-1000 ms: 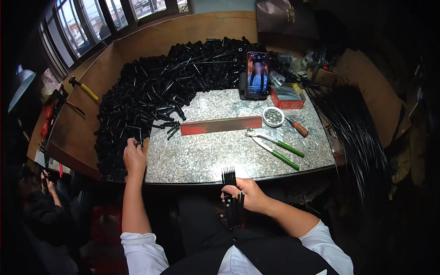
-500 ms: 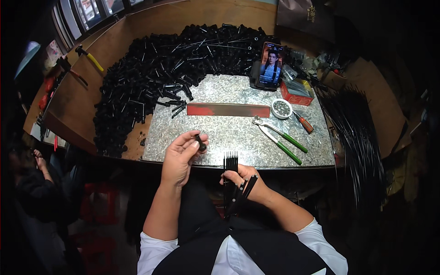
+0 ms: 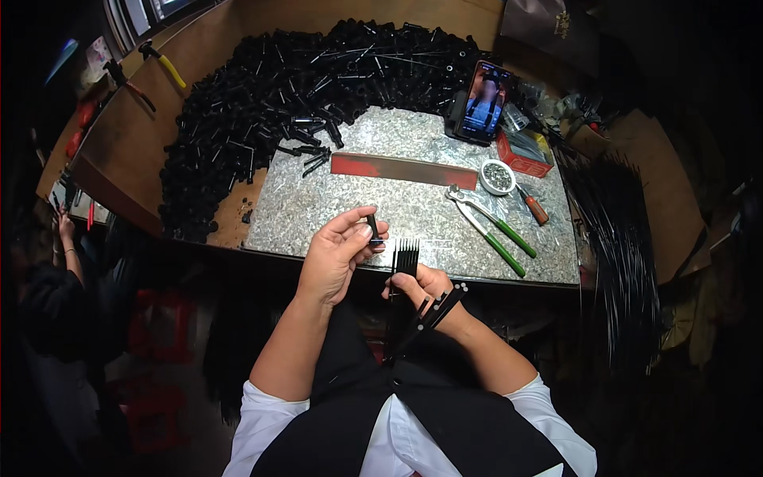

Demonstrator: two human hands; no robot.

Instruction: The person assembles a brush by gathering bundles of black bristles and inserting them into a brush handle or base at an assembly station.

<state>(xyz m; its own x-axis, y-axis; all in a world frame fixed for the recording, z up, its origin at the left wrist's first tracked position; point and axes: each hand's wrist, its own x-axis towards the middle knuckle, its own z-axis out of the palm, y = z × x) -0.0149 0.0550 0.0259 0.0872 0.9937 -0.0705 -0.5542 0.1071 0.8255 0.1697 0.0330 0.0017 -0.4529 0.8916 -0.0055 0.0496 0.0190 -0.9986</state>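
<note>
My left hand (image 3: 332, 258) pinches a small black tube-like part (image 3: 373, 229) between thumb and fingertips, over the near edge of the speckled board. Just right of it, my right hand (image 3: 433, 285) is closed round a bundle of thin black rods (image 3: 406, 258). The rods stand side by side like a comb, their bright tips pointing away from me. Their lower lengths fan out below my fist, some with pale round ends by the wrist. The black part is close beside the rod tips; I cannot tell if they touch.
A heap of black tubular parts (image 3: 238, 119) fills the back left. On the speckled board (image 3: 294, 215) lie a red-brown bar (image 3: 401, 170), green-handled pincers (image 3: 497, 234), a white bowl of small metal pieces (image 3: 497, 177) and a screwdriver (image 3: 534, 208). A propped phone (image 3: 483, 103) stands behind; long black rods (image 3: 616, 246) hang at right.
My left hand has brought the black part right, up to the rod tips, and turned it more upright. The right hand keeps its hold on the bundle. The whole view has tilted slightly.
</note>
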